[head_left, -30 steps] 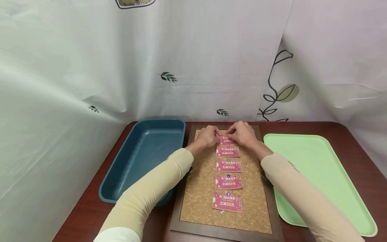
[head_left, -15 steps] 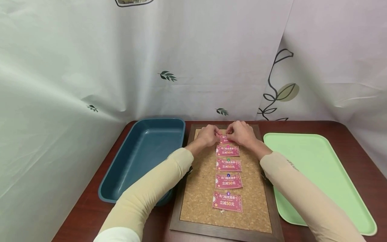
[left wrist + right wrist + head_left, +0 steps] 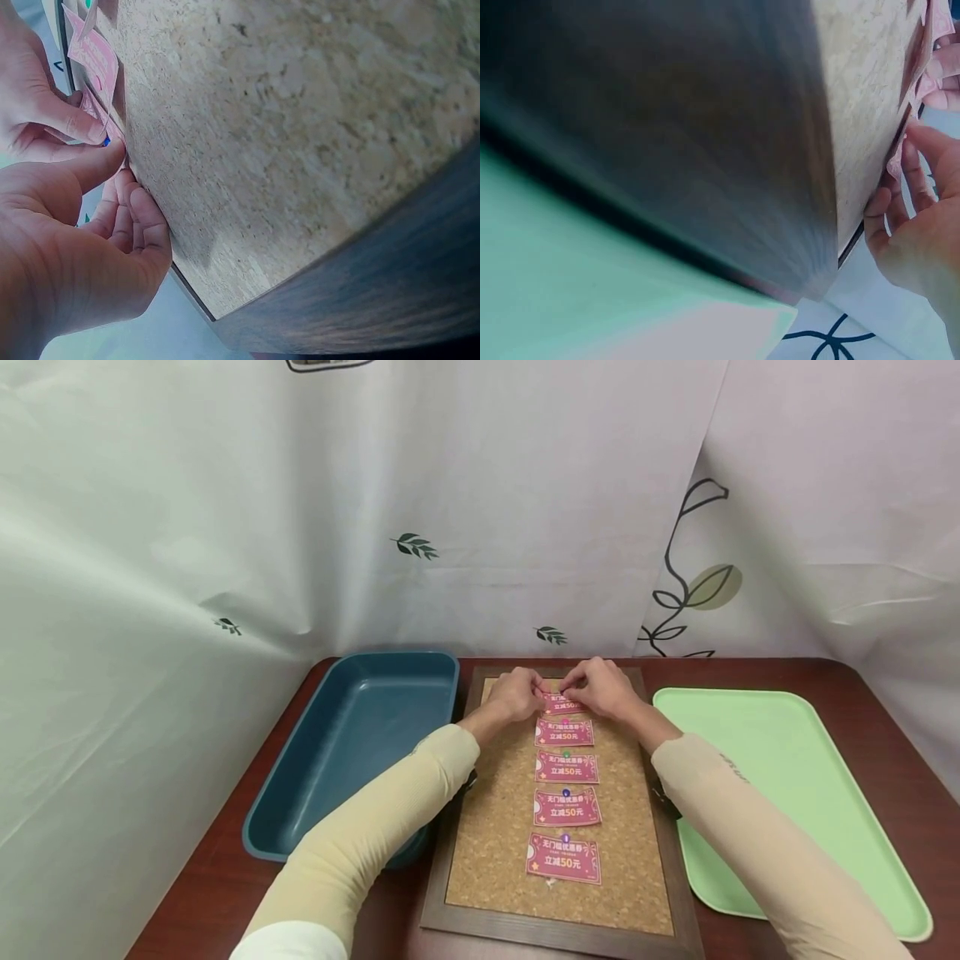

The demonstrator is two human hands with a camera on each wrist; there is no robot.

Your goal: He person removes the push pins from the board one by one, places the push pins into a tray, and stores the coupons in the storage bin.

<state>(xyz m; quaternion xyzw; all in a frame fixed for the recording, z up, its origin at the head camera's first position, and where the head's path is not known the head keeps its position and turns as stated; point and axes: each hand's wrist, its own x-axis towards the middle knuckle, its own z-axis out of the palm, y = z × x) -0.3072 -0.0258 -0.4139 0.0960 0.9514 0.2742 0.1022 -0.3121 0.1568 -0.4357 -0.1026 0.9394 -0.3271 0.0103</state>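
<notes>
A framed cork board (image 3: pixel 495 852) lies on the table, with a column of pink paper coupons on it. At the far end, my left hand (image 3: pixel 516 695) pinches the left edge of the topmost coupon (image 3: pixel 564 705). My right hand (image 3: pixel 603 687) is at that coupon's top right, pinching a small dark blue push pin (image 3: pixel 106 141) between thumb and fingers. Whether the pin's point is in the cork is hidden. The coupons nearer me, such as the lowest one (image 3: pixel 564 860), each carry a coloured push pin at the top edge.
A deep blue bin (image 3: pixel 352 735) stands left of the board, partly behind my left sleeve. To the right lies a light green tray (image 3: pixel 795 777), partly under my right forearm. A white patterned curtain (image 3: pixel 487 510) hangs behind the dark red table (image 3: pixel 187 910).
My right hand has shifted very slightly, showing more of the topmost coupon and the dark pin. The left hand keeps its pinch on the coupon's edge.
</notes>
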